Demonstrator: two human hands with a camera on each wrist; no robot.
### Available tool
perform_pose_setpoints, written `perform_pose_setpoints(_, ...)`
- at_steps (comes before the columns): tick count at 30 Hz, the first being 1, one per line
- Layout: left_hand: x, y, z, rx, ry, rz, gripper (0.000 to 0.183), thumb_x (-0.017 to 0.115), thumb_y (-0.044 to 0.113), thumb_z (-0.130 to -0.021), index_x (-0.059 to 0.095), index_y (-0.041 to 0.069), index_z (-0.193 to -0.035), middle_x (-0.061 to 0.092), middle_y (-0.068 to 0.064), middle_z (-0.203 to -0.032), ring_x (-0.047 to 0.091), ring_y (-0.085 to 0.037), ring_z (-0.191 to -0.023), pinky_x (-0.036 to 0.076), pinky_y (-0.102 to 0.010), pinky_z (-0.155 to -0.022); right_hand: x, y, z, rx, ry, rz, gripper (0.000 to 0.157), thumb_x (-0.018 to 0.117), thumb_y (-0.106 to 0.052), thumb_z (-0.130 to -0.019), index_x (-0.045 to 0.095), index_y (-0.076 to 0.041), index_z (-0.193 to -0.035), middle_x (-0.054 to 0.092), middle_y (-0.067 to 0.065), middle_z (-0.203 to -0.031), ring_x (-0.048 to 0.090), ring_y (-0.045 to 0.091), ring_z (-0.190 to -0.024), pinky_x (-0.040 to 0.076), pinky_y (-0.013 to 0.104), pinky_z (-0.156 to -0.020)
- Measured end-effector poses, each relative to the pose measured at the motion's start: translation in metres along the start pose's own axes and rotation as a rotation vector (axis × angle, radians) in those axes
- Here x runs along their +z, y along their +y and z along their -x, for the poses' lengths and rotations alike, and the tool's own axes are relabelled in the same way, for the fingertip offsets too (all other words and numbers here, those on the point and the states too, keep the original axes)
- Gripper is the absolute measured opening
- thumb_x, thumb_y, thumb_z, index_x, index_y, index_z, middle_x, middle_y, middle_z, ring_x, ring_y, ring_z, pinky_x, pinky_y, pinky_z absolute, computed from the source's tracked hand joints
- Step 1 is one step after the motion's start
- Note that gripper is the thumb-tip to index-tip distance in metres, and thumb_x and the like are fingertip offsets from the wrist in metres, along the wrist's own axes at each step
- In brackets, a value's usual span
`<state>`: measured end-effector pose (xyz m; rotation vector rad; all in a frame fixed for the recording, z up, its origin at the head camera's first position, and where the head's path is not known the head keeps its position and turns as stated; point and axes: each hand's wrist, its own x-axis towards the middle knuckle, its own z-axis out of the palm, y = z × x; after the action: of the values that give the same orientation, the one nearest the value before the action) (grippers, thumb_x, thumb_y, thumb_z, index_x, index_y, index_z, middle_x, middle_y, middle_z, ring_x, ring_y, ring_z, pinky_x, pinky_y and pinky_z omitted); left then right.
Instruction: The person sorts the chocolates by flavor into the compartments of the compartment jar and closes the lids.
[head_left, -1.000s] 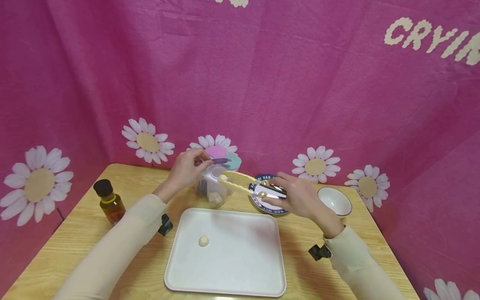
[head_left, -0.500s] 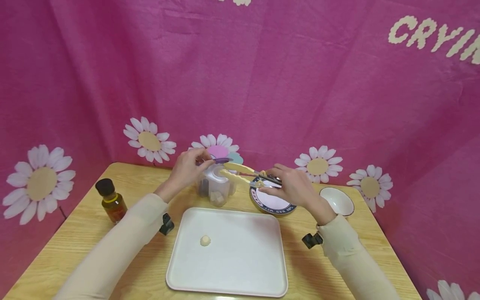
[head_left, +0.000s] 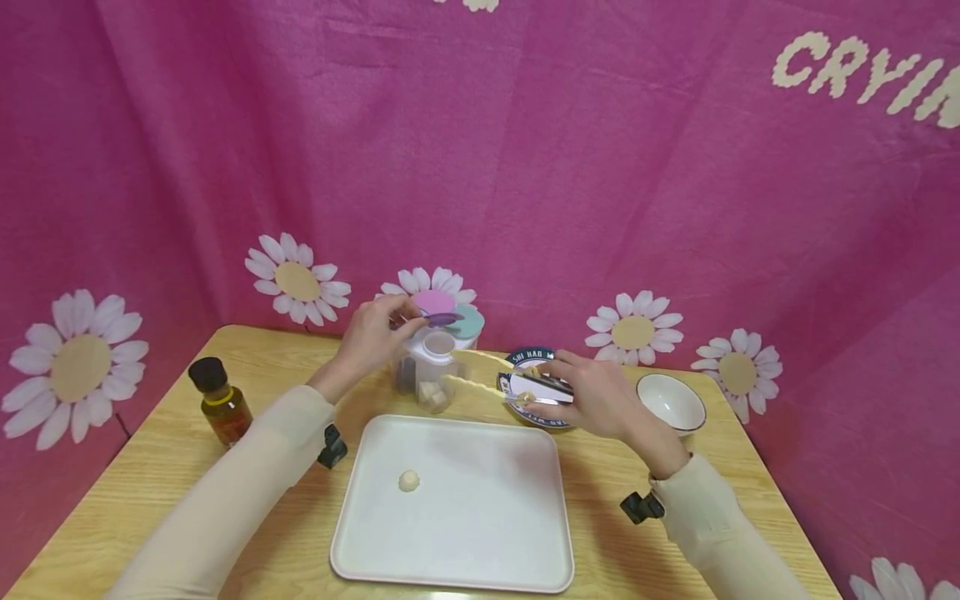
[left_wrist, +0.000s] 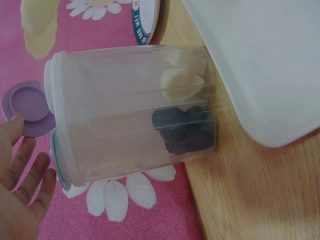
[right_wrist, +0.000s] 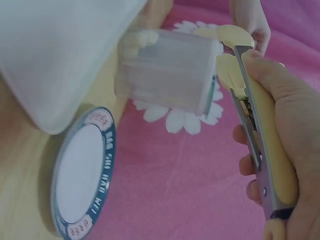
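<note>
In the head view, my left hand (head_left: 375, 340) pinches the raised purple flap lid (head_left: 444, 319) of a clear divided container (left_wrist: 110, 120), and the round opening below it is exposed. Pale pieces (left_wrist: 181, 82) lie at the bottom of one compartment, dark pieces (left_wrist: 172, 127) in another. My right hand (head_left: 603, 398) grips a pair of tongs (right_wrist: 272, 145) with metal-edged handles and yellow tips. Those tips are spread beside the container's opening, with nothing visible between them. A small whitish ball (head_left: 408, 481) sits on the left part of the white tray (head_left: 480, 517).
Behind the tongs lies a blue-rimmed plate (right_wrist: 110, 155), partly hidden in the head view. To its right stands a white bowl (head_left: 678, 408), and at the left a dark-capped oil bottle (head_left: 225, 410). A pink curtain (head_left: 525, 167) hangs behind the wooden table (head_left: 615, 517).
A whitish ball between the tongs' tips is no longer there. The tips moved over the container's opening, then spread and drew back right. My left hand stays at the purple lid.
</note>
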<state>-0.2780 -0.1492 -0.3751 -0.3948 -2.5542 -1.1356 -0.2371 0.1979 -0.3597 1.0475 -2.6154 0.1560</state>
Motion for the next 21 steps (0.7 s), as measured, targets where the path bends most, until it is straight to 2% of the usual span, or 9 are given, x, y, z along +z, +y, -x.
perform_pose_setpoints(4,0.000,0.000,0.001,-0.008,-0.002,0.006,0.016,0.076,0.019,-0.098,0.073,0.009,-0.110,0.077,-0.011,-0.107,0.070,-0.029,-0.098,0.063,-0.044,-0.087,0.005,-0.008,0.011,-0.048,-0.003,0.012,0.055,0.083,-0.062,-0.079,0.077,-0.018,-0.113,0.073,-0.004,-0.099,0.060,0.008,-0.072,0.042,0.021,-0.056)
perform_pose_setpoints(8,0.000,-0.001,0.001,-0.019,-0.001,0.010,0.016,0.076,0.019,-0.098,0.073,0.009,-0.110,0.078,-0.011,-0.106,0.071,-0.029,-0.098,0.063,-0.045,-0.087,0.016,-0.018,0.020,-0.108,0.012,0.004,0.050,0.082,-0.064,-0.080,0.076,-0.022,-0.107,0.067,-0.010,-0.090,0.051,0.002,-0.067,0.037,0.017,-0.054)
perform_pose_setpoints(11,0.000,-0.001,0.000,-0.021,0.001,0.008,0.016,0.077,0.019,-0.098,0.073,0.009,-0.109,0.078,-0.011,-0.106,0.071,-0.029,-0.097,0.063,-0.045,-0.087,0.026,-0.025,0.026,-0.149,0.007,-0.013,0.049,0.082,-0.065,-0.081,0.075,-0.023,-0.105,0.065,-0.012,-0.088,0.047,-0.001,-0.065,0.037,0.017,-0.053)
perform_pose_setpoints(15,0.000,-0.001,0.000,-0.019,0.003,0.005,0.016,0.077,0.019,-0.098,0.073,0.009,-0.109,0.078,-0.011,-0.105,0.071,-0.029,-0.097,0.063,-0.045,-0.086,0.040,-0.034,0.033,-0.181,-0.025,-0.058,0.047,0.083,-0.061,-0.081,0.075,-0.022,-0.107,0.067,-0.011,-0.090,0.048,-0.002,-0.067,0.041,0.017,-0.055)
perform_pose_setpoints(21,0.001,-0.001,0.000,-0.031,-0.003,0.009,0.016,0.077,0.020,-0.098,0.073,0.010,-0.110,0.077,-0.011,-0.106,0.070,-0.028,-0.096,0.063,-0.044,-0.086,0.056,-0.044,0.037,-0.214,-0.073,-0.081,0.048,0.082,-0.061,-0.083,0.076,-0.022,-0.110,0.067,-0.012,-0.091,0.048,-0.004,-0.067,0.040,0.015,-0.058)
